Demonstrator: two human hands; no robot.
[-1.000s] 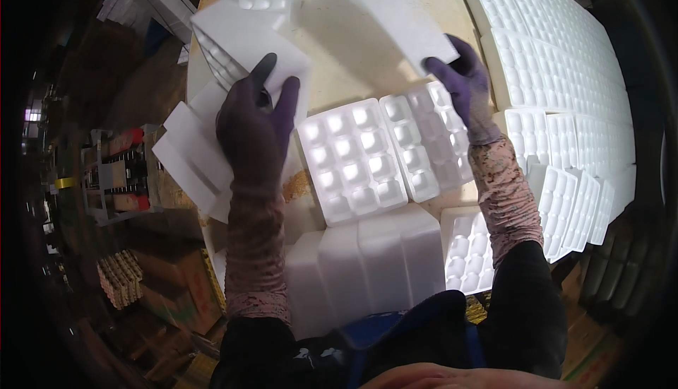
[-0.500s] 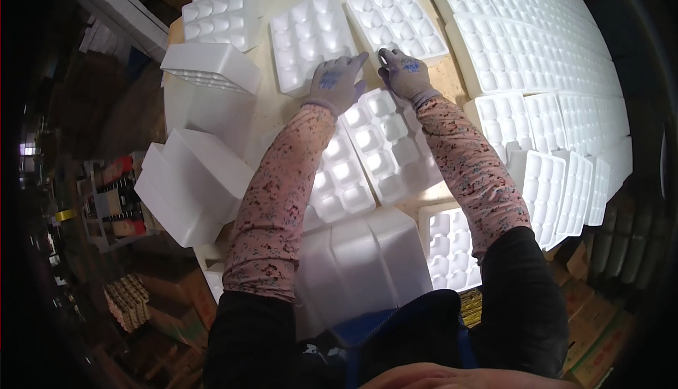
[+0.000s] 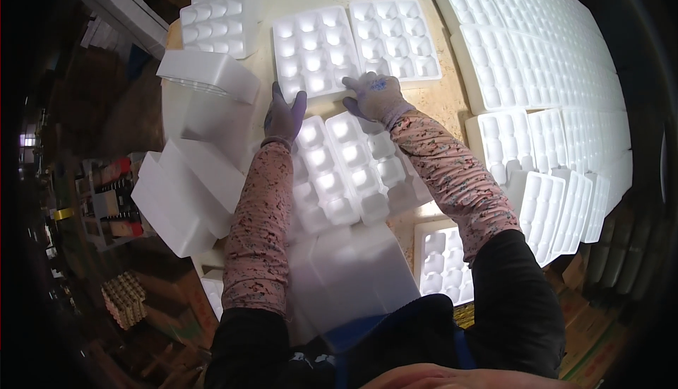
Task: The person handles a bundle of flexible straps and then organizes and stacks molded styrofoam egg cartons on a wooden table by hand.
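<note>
A white foam tray with rows of rounded cups (image 3: 316, 48) lies flat on the pale board, its right side against a second foam tray (image 3: 394, 38). My left hand (image 3: 284, 116), in a grey-purple glove, is at the first tray's near left corner, thumb and fingers spread apart. At its near right corner, my gloved right hand (image 3: 378, 98) touches the edge, its index finger over the top and its thumb lower and apart. Nearer to me, between my forearms, two more cupped trays (image 3: 321, 166) (image 3: 367, 166) stand side by side.
Many foam trays (image 3: 508, 64) fill the right side in rows. Foam blocks (image 3: 183, 198) and stacked trays (image 3: 215, 25) stand along the left edge of the pale board (image 3: 265, 81). Smooth foam pieces (image 3: 349, 269) lie close to my body. Egg-carton-like trays (image 3: 123, 297) are lower left.
The two far trays have come together and straightened, with the right one moved left. My left hand has shifted left to the tray's corner; my right hand has moved left and nearer.
</note>
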